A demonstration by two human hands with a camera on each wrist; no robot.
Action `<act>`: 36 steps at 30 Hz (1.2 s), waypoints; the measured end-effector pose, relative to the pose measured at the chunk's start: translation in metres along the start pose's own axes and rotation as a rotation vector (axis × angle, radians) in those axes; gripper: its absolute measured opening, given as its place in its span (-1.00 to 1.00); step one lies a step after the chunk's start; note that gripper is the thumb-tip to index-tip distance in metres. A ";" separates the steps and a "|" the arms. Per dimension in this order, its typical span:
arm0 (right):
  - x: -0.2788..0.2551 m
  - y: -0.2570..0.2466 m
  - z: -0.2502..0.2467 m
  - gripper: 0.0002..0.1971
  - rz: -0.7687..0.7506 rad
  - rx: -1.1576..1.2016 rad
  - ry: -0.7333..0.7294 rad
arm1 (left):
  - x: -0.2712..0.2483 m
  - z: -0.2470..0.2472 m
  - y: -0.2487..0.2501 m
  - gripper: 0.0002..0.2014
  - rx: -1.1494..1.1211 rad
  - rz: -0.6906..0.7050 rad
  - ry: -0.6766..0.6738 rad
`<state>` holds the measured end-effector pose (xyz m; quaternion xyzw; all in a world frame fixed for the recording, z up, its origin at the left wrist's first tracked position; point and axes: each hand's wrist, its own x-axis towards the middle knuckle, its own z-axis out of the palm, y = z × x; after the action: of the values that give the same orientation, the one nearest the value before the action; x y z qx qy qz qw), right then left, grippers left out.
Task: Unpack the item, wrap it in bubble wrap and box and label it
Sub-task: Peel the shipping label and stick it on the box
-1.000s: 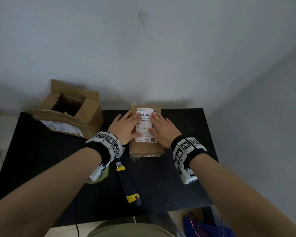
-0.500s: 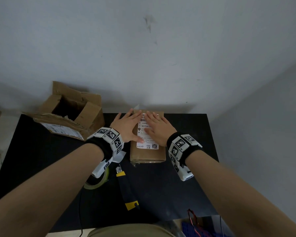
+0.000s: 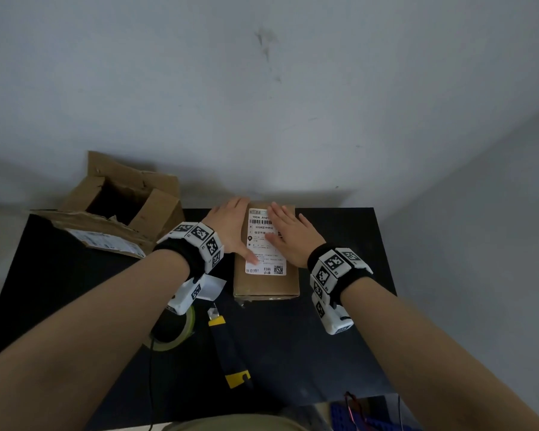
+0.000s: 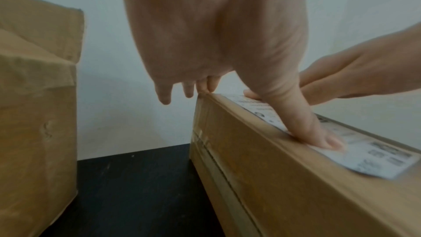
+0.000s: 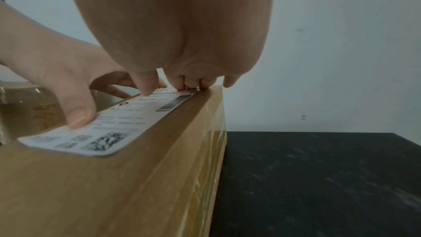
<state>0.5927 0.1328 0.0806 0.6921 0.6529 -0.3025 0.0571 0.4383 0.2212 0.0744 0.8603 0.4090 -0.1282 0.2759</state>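
A sealed brown cardboard box (image 3: 266,286) lies on the black table (image 3: 324,353) against the wall. A white shipping label (image 3: 263,269) is stuck on its top. My left hand (image 3: 231,228) lies flat over the box's left edge, thumb pressed on the label (image 4: 364,158). My right hand (image 3: 293,234) lies flat on the label's right side, fingers straight and pointing to the far end. In the right wrist view the fingertips (image 5: 193,83) press the label (image 5: 95,141) near the far end of the box (image 5: 114,195). Clear tape runs along the box's sides.
An opened, empty cardboard box (image 3: 119,209) with an old label stands at the table's back left. A tape roll (image 3: 176,334), a yellow-and-black utility knife (image 3: 227,349) and a white paper backing (image 3: 212,287) lie near my left wrist. Blue object (image 3: 371,421) sits below the table's front edge.
Both hands slid away from me along the label toward the box's far end, leaving more of the label's near part uncovered. The box stayed in place.
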 end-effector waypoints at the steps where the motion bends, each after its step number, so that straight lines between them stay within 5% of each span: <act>1: 0.000 0.000 0.000 -0.37 0.000 0.000 -0.002 | 0.001 -0.001 0.001 0.30 -0.030 -0.009 -0.003; 17: 0.002 0.002 0.001 -0.33 -0.020 0.016 -0.009 | -0.007 0.002 -0.006 0.31 -0.066 -0.104 0.009; 22: -0.001 -0.006 0.006 -0.30 -0.069 -0.115 -0.001 | -0.016 0.011 -0.002 0.07 0.091 0.123 -0.021; 29: -0.016 0.007 0.006 -0.36 0.075 -0.071 0.006 | -0.034 0.018 -0.008 -0.18 0.228 0.117 -0.061; 36: -0.040 -0.010 0.024 -0.38 0.058 -0.073 0.002 | -0.074 0.041 -0.007 -0.32 0.320 0.245 -0.064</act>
<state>0.5762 0.0882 0.0843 0.7084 0.6432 -0.2761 0.0904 0.3867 0.1545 0.0716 0.9319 0.2670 -0.1843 0.1622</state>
